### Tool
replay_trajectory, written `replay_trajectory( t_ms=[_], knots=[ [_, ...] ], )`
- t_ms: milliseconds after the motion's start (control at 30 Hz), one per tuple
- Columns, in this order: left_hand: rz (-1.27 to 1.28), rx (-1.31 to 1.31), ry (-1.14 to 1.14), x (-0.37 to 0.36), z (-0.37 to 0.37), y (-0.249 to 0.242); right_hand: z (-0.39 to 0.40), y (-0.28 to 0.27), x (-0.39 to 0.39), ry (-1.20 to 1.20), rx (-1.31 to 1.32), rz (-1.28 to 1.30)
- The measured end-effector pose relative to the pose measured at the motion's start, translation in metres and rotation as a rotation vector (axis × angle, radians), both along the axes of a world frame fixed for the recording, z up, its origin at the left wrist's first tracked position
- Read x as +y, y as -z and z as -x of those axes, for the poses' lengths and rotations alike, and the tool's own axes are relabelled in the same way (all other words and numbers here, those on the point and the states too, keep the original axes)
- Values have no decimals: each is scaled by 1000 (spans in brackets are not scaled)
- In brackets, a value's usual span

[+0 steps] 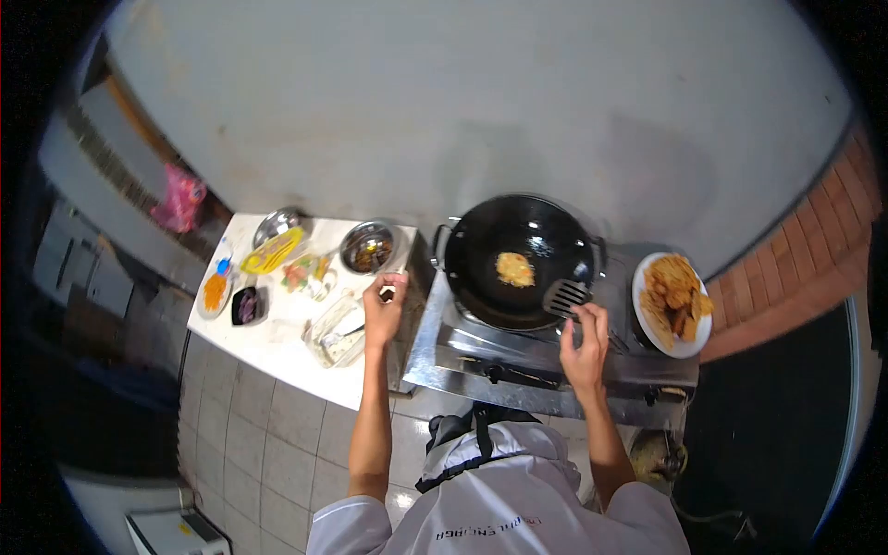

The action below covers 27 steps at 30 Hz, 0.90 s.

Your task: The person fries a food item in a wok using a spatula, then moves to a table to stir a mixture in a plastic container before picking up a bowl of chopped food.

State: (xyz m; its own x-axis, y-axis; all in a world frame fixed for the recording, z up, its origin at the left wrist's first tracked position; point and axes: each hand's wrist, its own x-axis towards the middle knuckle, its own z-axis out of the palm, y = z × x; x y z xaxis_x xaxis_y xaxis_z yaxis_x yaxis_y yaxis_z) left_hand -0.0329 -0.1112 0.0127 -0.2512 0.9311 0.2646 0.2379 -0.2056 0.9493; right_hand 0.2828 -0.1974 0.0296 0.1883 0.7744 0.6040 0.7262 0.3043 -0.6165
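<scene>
One flat golden fritter [514, 269] could tear if your right hand [585, 353], gripping a slotted dark spatula [565, 298], jabs. Left hand [382, 314]: fingers narrow, contents unclear.

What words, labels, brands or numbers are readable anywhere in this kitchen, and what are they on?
No text reads with certainty.
White shirt: a row of dark lettering, too blurred to quote reliably.
Yellow packet: any print is too small and blurred.
Pink bag: pale marks, unreadable.
</scene>
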Motion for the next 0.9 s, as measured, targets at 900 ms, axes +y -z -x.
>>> replay_trajectory(
  t_ms=[900],
  knots=[
    [672,-337,-230,-174,216,149,362,205,109,-262,459,1180]
  ],
)
